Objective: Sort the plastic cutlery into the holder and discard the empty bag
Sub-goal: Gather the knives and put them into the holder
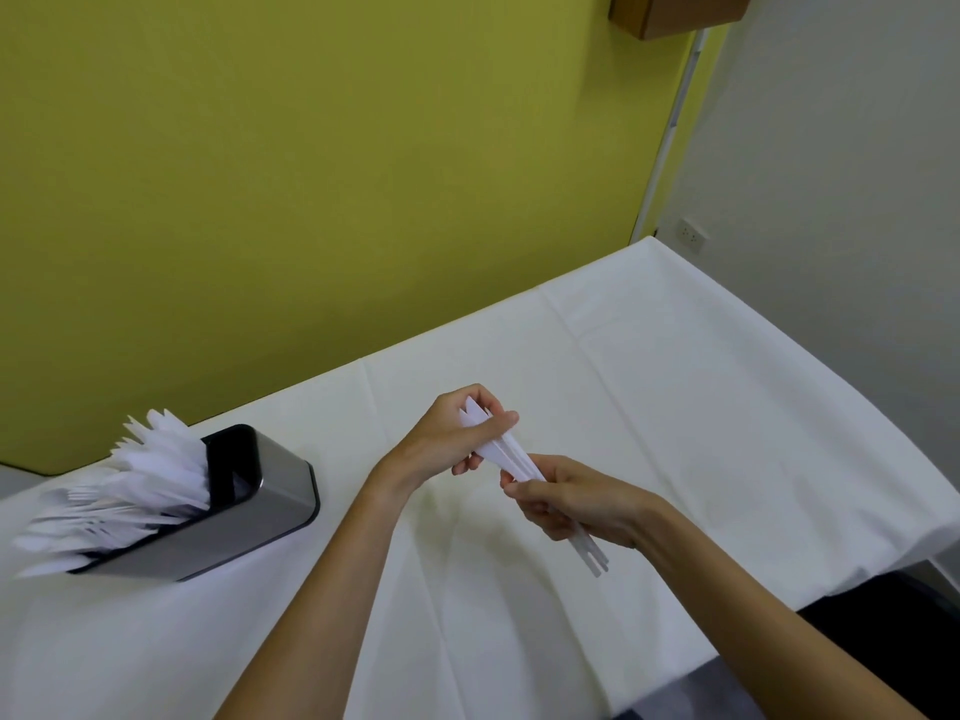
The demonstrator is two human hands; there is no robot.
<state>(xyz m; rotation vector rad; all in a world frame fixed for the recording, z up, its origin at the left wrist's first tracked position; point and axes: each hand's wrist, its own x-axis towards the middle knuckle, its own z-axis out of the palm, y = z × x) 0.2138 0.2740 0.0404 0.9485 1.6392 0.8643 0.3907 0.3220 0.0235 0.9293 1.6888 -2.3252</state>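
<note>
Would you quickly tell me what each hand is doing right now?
Left hand: closed on the blade end of the plastic knives.
Right hand: closed around their handles.

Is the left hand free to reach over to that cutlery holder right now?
Probably not at once: the left hand grips the knife bundle with the right hand. The cloth toward the holder lies bare.

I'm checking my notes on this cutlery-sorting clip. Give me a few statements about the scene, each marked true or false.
1. Both hands hold one bundle of white knives. True.
2. The left hand grips the handle end. False: it holds the blade end; the right hand holds the handles.
3. The holder is empty. False: white cutlery fills it.
4. The holder stands on the white tablecloth. True.
5. The wall behind the table is blue. False: it is yellow-green.
</note>
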